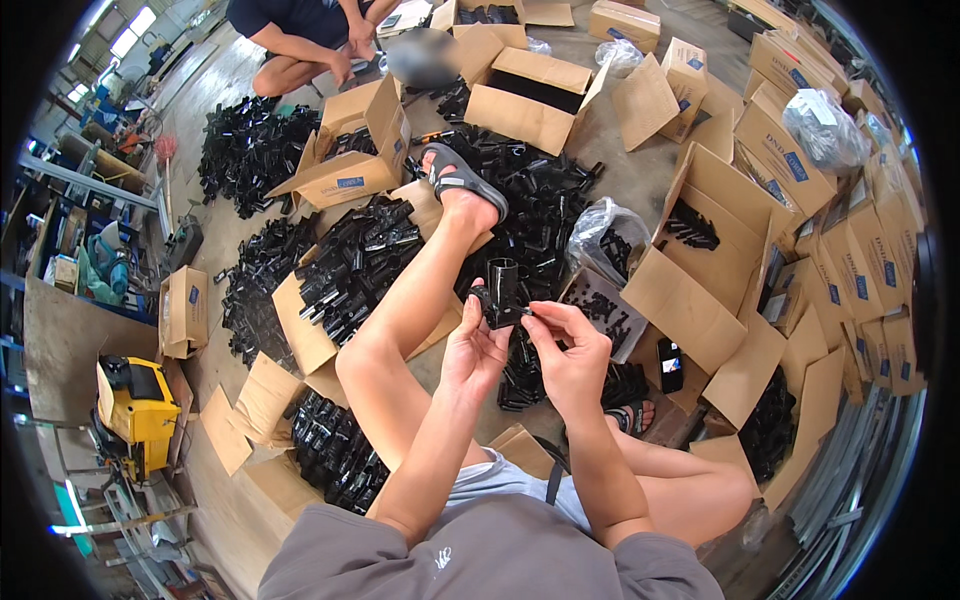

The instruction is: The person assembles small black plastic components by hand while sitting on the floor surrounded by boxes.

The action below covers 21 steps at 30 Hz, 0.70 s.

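L hand (473, 350) grips a black plastic pipe connector (500, 293), fingers wrapped on its lower body, tube end pointing up. R hand (568, 350) pinches a small black piece (528, 312) btwn thumb and forefinger, right at the connector's side at approx 3 o'clock of it. Can't tell if the piece is a screw or a clip, too small. Both hands closed on parts, neither loose.

The connector sits mid-frame, above the person's lap, in the air over the floor (640, 170), no tabletop in use.

Doing this well, imo: keep the L hand steady and turn the connector so the receiving hole faces the R hand; line the small piece square before pressing, don't force it at an angle. Thumb of L hand should stay off the hole.

Around: heaps of like black connectors (350, 265) at 10 o'clock, more at 12 near the sandalled foot (462, 185). Open cardboard boxes (700, 290) at 3 o'clock, a clear plastic bag (606, 238) w/ parts at 1–2. Phone (670, 365) on cardboard at 3–4. Yellow machine (138, 405) at 8–9. Another person (300, 30) crouches at 11–12, far edge.
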### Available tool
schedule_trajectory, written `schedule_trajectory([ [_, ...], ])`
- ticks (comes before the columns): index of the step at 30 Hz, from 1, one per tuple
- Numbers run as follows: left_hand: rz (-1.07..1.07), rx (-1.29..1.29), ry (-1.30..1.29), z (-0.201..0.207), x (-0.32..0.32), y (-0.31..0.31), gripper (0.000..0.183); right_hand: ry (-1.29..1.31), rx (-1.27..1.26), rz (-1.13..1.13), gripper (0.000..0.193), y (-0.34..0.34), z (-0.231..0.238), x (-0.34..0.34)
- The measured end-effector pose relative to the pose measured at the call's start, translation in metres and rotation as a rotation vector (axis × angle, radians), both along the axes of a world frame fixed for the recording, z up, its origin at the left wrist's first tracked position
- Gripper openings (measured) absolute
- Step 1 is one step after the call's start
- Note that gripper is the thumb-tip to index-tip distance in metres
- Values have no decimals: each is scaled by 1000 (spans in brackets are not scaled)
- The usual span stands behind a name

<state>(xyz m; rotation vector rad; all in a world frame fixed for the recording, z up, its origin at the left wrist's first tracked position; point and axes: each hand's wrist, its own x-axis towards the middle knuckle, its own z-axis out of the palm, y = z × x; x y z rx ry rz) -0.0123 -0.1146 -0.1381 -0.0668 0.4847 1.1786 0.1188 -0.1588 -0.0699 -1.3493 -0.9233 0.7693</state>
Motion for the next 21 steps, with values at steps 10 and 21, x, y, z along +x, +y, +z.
schedule_trajectory([
  [10,6,100,122,17,-7,-9,45,42,-6,-43,15,-6,-7,-4],
  [21,161,396,452,47,-5,-18,65,533,-9,53,15,-8,-28,-12],
])
